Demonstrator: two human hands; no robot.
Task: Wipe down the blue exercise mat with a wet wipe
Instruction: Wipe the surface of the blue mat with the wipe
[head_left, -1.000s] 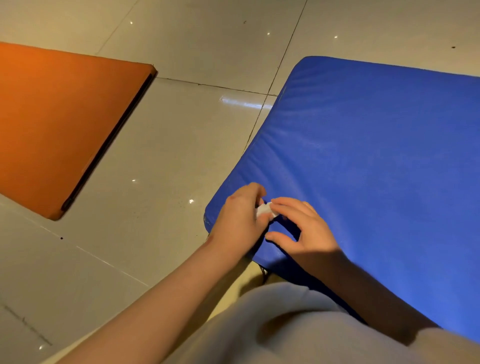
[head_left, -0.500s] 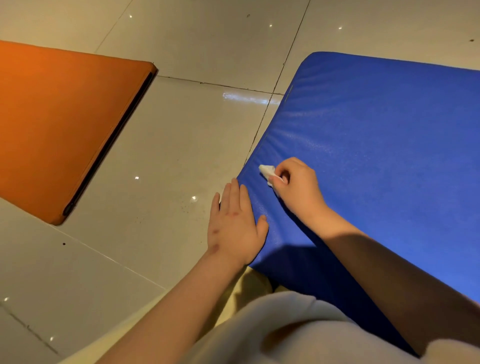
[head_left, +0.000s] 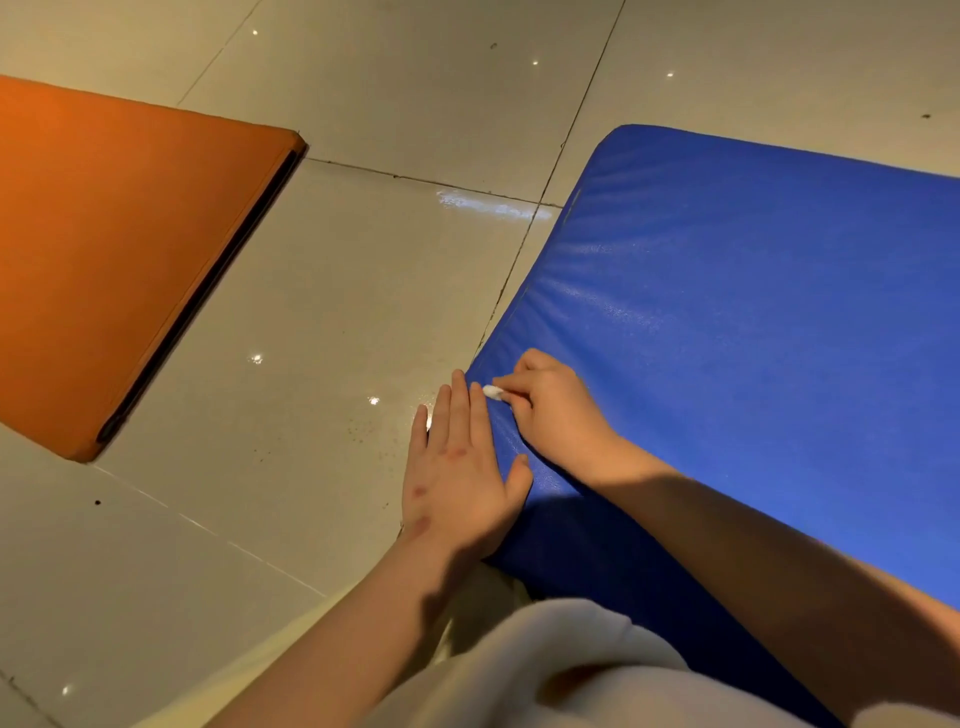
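Wipe (head_left: 493, 392) (mostly hidden) pinched by right hand (head_left: 556, 415) on mat (head_left: 753, 322).

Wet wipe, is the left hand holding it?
No, the right hand pinches the wet wipe against the blue exercise mat near its edge, while the left hand lies flat beside it.

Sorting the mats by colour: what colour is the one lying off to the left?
Orange mat, with a dark side edge, seen in the head view.
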